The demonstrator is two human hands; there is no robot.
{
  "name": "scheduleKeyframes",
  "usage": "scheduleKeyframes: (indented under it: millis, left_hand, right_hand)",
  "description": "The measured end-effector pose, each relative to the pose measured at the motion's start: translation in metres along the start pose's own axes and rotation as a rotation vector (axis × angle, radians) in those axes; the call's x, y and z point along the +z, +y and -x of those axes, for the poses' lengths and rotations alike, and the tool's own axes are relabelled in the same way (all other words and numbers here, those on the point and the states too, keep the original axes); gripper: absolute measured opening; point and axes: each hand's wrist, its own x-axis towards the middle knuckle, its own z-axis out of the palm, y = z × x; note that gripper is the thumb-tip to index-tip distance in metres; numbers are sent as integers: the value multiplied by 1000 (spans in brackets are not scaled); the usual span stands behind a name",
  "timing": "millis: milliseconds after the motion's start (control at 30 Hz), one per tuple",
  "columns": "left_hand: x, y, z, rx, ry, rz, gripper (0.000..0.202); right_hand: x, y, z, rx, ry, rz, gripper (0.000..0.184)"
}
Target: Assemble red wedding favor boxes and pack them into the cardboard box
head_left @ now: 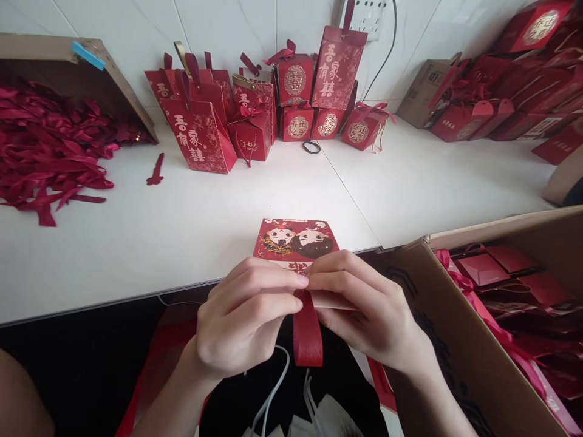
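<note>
A red gift box [296,238] printed with two cartoon faces, upside down from here, rests over the table's front edge with its near end in my hands. A looped red strap [308,340] hangs from that end toward my body. My left hand [248,309] has its fingertips pinched at the strap's base. On the other side my right hand [364,303] grips the box end, its thumb underneath and its fingertips meeting those of the left. What lies exactly between the fingertips is hidden.
A carton of dark red ribbon straps [59,145] stands at left; one loose strap [156,170] lies nearby. Finished red boxes [200,136] line the wall, with a black ring [312,147] before them. More boxes pile up right, above an open carton [455,315]. Another person's arm [565,179] shows.
</note>
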Motion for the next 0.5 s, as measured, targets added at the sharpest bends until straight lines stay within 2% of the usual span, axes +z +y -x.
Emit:
scheduleKeyframes:
  millis: [233,500]
  left_hand:
    - [-1,2,-2,11,15,12,24]
    - [-1,3,-1,18,13,-16,25]
  right_hand:
    - [0,-1,-1,1,-26,24,25]
    - [0,0,0,-31,-3,42,19]
